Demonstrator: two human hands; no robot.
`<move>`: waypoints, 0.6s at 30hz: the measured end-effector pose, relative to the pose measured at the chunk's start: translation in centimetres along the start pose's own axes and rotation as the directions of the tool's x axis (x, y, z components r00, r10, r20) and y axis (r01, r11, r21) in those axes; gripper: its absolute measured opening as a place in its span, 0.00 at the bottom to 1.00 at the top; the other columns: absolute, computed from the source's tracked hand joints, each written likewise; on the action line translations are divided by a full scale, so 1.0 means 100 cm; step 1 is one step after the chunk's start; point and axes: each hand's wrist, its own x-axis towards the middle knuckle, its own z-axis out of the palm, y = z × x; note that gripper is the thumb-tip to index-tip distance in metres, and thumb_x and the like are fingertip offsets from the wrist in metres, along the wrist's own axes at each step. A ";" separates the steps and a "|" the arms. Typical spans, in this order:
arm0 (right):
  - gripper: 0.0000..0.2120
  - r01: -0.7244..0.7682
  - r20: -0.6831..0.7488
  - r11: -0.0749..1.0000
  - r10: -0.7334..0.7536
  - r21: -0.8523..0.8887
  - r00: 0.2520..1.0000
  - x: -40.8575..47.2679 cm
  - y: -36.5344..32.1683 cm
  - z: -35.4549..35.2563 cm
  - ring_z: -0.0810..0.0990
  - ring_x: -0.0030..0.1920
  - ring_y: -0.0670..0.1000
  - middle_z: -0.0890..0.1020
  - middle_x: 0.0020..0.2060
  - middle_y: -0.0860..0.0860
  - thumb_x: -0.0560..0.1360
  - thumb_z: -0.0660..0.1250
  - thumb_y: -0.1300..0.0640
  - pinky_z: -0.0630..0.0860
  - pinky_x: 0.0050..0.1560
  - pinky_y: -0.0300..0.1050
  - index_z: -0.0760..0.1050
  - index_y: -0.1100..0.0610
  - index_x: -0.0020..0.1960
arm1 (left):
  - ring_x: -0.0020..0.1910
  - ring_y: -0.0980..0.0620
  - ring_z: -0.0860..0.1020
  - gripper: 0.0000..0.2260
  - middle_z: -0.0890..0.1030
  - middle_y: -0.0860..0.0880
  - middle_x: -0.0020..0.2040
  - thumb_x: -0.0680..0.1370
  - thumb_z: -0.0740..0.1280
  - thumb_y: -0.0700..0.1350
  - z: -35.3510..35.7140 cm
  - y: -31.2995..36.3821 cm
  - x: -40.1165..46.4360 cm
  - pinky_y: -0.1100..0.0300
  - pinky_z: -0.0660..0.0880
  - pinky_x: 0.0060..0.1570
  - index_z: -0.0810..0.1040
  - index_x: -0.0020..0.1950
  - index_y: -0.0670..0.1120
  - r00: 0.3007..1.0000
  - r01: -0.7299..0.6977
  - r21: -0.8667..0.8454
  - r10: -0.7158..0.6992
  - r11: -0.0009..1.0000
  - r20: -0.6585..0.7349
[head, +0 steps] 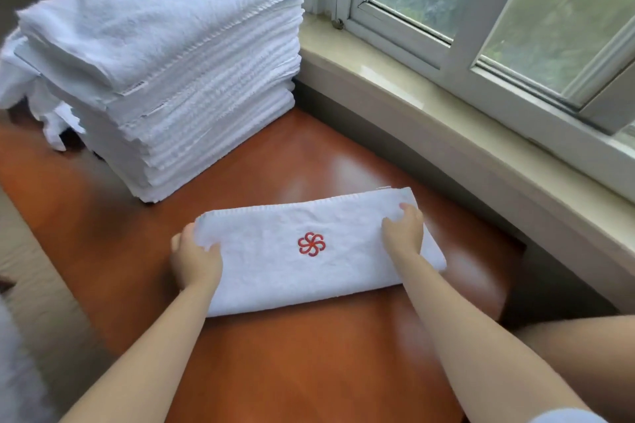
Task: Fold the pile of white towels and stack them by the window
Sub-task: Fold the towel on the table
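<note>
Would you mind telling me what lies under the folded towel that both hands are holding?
The folded towel, held by the left hand and right hand, lies flat on the orange-brown table. Bare table shows all round it; anything directly beneath is covered.

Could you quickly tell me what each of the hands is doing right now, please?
Left hand: grips the left end of the folded towel.
Right hand: grips the towel's right end.

Fluffy terry-cloth towel [309, 251], glossy wooden table [309, 371]
</note>
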 end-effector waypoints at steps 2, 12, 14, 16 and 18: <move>0.23 0.073 0.038 0.987 -0.068 -0.141 0.997 -0.005 0.008 0.007 0.68 0.69 0.55 0.61 0.74 0.53 0.77 0.60 0.62 0.65 0.64 0.43 0.65 0.61 0.72 | 0.61 0.38 0.71 0.21 0.72 0.42 0.65 0.76 0.71 0.43 0.001 -0.003 -0.002 0.48 0.70 0.60 0.73 0.68 0.44 0.999 0.001 0.119 0.004 0.993 -0.034; 0.22 -0.198 -0.252 0.951 0.137 -0.237 0.958 -0.100 0.008 0.026 0.65 0.66 0.57 0.65 0.70 0.54 0.75 0.64 0.56 0.65 0.64 0.51 0.69 0.53 0.69 | 0.64 0.40 0.74 0.34 0.72 0.43 0.68 0.73 0.75 0.44 -0.028 -0.006 -0.033 0.49 0.72 0.57 0.62 0.75 0.45 0.932 0.343 -0.128 -0.319 0.931 0.174; 0.26 -0.304 -0.164 0.949 0.288 -0.084 0.944 -0.130 0.011 0.041 0.67 0.65 0.60 0.63 0.68 0.56 0.76 0.65 0.51 0.67 0.63 0.52 0.63 0.53 0.73 | 0.63 0.40 0.74 0.33 0.73 0.43 0.67 0.72 0.75 0.42 -0.031 -0.008 -0.041 0.50 0.72 0.56 0.64 0.74 0.44 0.904 0.412 -0.191 -0.374 0.891 0.206; 0.31 -0.264 -0.058 0.962 0.261 -0.066 0.964 -0.142 0.014 0.057 0.69 0.65 0.61 0.61 0.68 0.58 0.76 0.65 0.48 0.68 0.63 0.52 0.58 0.52 0.75 | 0.59 0.39 0.75 0.29 0.75 0.42 0.63 0.72 0.73 0.39 -0.033 -0.010 -0.050 0.51 0.72 0.52 0.66 0.71 0.42 0.871 0.481 -0.223 -0.432 0.848 0.236; 0.32 -0.161 0.045 0.983 0.165 -0.084 0.985 -0.130 0.010 0.065 0.68 0.67 0.61 0.57 0.71 0.59 0.76 0.66 0.51 0.68 0.66 0.51 0.56 0.51 0.77 | 0.55 0.39 0.76 0.26 0.76 0.41 0.59 0.71 0.71 0.35 -0.035 -0.017 -0.064 0.51 0.72 0.48 0.68 0.67 0.39 0.820 0.567 -0.247 -0.508 0.786 0.265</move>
